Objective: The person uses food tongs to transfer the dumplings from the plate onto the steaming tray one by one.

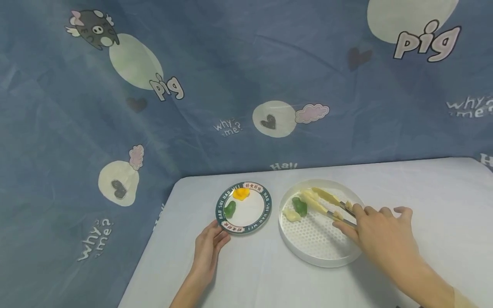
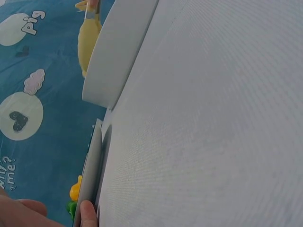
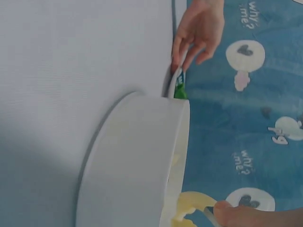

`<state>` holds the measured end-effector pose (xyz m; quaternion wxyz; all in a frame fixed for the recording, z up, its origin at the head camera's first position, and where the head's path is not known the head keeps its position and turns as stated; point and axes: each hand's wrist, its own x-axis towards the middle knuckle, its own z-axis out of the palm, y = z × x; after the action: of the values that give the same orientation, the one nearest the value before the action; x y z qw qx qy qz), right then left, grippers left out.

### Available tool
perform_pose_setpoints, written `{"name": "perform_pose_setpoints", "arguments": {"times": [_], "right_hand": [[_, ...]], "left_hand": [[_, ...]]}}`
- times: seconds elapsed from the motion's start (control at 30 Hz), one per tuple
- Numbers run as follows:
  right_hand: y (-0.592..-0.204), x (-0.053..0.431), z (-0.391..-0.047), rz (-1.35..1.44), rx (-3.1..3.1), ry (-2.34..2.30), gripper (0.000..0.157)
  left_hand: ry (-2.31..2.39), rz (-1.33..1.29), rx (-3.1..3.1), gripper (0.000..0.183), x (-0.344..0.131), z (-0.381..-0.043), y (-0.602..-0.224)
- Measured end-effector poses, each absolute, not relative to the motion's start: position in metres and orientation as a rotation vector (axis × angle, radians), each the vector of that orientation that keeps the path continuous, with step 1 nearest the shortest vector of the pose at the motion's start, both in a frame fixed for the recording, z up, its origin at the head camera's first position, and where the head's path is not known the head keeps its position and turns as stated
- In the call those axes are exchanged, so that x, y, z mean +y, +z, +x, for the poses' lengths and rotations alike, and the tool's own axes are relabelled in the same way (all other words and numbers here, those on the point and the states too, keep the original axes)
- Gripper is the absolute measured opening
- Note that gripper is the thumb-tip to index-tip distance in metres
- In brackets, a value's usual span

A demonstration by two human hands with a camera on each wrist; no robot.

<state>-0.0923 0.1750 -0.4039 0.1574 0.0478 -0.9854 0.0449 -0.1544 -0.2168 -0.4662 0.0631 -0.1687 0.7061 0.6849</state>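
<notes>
My left hand [image 1: 206, 252] pinches the near-left rim of a small plate [image 1: 250, 211] with a green lettered border; in the left wrist view a fingertip [image 2: 88, 213] lies against its underside. A yellow piece [image 1: 241, 194] and a green piece [image 1: 230, 209] lie on the plate. My right hand [image 1: 385, 233] grips metal tongs [image 1: 326, 195] with yellow tips, which reach into a round white tray [image 1: 319, 262]. Inside the tray, a green piece [image 1: 299, 207] and a pale yellow piece [image 1: 292, 215] lie left of the tips. What is between the tips, I cannot tell.
A white cloth covers the table [image 1: 254, 273]. Behind and to the left hangs a blue printed curtain [image 1: 231, 77]. The tray's tall side wall [image 3: 128, 165] stands just right of the plate, with a narrow gap between them.
</notes>
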Motion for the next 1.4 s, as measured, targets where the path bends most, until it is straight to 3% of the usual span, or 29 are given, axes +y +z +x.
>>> {"name": "perform_pose_setpoints", "arguments": {"times": [0.13, 0.27, 0.53, 0.77, 1.0, 1.4], "right_hand": [[-0.412, 0.182, -0.088, 0.173, -2.748, 0.096, 0.056], [-0.421, 0.185, -0.085, 0.212, -2.668, 0.072, 0.067], [-0.426, 0.184, -0.082, 0.190, -2.763, 0.099, 0.053], [-0.429, 0.183, -0.083, 0.207, -2.756, 0.077, 0.061], [-0.429, 0.182, -0.084, 0.213, -2.709, 0.065, 0.058], [-0.406, 0.164, -0.091, 0.152, -2.814, 0.165, 0.064]], "left_hand": [[2.066, -0.509, 2.131, 0.065, -0.217, -0.154, -0.466], [2.068, -0.506, 2.131, 0.065, -0.217, -0.154, -0.466], [2.078, -0.509, 2.123, 0.064, -0.217, -0.154, -0.467], [2.076, -0.511, 2.135, 0.065, -0.217, -0.153, -0.468], [2.073, -0.512, 2.136, 0.065, -0.217, -0.152, -0.467], [2.059, -0.506, 2.150, 0.065, -0.216, -0.153, -0.467]]}}
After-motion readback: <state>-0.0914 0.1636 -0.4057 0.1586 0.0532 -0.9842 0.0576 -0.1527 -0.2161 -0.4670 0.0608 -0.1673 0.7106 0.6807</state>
